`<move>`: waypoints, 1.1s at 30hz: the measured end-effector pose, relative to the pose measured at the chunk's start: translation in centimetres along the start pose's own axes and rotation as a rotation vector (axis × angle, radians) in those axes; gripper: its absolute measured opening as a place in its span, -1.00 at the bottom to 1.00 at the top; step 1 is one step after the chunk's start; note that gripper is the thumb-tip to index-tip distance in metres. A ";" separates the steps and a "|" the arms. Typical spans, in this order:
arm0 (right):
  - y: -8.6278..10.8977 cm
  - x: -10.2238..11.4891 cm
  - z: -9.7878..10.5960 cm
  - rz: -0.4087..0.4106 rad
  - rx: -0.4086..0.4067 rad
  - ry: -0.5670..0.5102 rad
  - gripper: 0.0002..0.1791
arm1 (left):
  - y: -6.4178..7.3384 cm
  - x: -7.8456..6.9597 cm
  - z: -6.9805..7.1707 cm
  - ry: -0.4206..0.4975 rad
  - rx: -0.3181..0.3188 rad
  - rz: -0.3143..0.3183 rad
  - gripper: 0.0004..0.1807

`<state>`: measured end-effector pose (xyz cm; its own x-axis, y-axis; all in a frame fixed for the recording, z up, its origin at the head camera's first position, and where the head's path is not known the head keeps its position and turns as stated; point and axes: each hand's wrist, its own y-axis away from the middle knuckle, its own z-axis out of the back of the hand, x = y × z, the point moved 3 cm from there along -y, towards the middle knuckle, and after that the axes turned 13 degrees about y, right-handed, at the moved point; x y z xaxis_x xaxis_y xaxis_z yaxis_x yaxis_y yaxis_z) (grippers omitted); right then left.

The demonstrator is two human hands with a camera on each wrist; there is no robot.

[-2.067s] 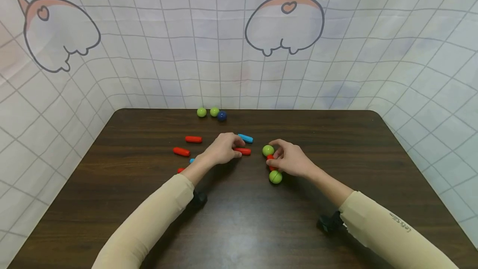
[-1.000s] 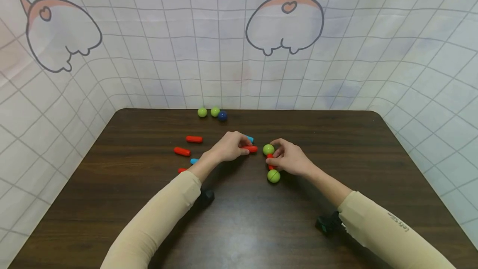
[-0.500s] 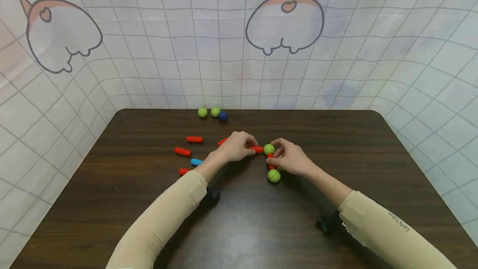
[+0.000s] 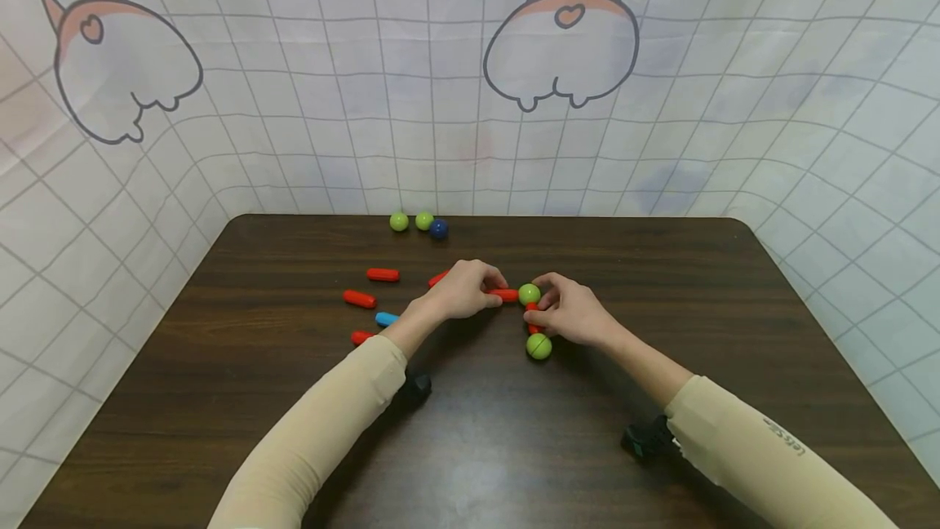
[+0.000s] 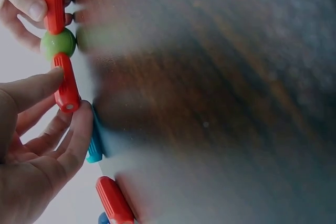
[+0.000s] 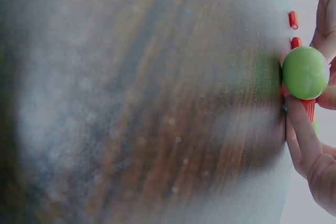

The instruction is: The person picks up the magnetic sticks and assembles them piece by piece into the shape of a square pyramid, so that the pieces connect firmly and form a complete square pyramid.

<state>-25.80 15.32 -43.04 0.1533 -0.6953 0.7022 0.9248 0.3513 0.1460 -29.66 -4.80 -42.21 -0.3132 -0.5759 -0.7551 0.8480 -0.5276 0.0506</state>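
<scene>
My left hand (image 4: 464,289) pinches a short red stick (image 4: 507,295) between thumb and fingers. The stick's far end meets a green ball (image 4: 529,294), as the left wrist view also shows. A metal dot shows on its near end (image 5: 69,107). My right hand (image 4: 574,313) holds a second red stick (image 4: 534,325) that joins this ball to a nearer green ball (image 4: 539,347). In the right wrist view that nearer green ball (image 6: 305,73) covers much of the stick. A blue stick (image 5: 95,142) lies just beyond my left fingers, hidden in the head view.
Left of my left hand lie several red sticks (image 4: 360,299) and a blue stick (image 4: 387,319), some partly covered by the arm. At the table's back edge sit two green balls (image 4: 399,222) and a dark blue ball (image 4: 439,228). A patterned white cloth (image 4: 455,137) surrounds the dark table.
My left hand has moved right, bringing its red stick against the farther green ball. A red stick behind that hand has come into view. My right hand has barely moved.
</scene>
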 end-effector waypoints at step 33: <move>0.0 -0.2 0.0 0.022 -0.015 0.022 -0.38 | 2.0 3.5 7.6 0.070 -0.344 0.033 -0.78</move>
<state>-25.83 15.49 -43.18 0.1811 -0.7014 0.6894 0.9261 0.3575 0.1205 -32.30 -12.62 -39.79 -0.2631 -0.5389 -0.8002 0.9554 -0.2610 -0.1383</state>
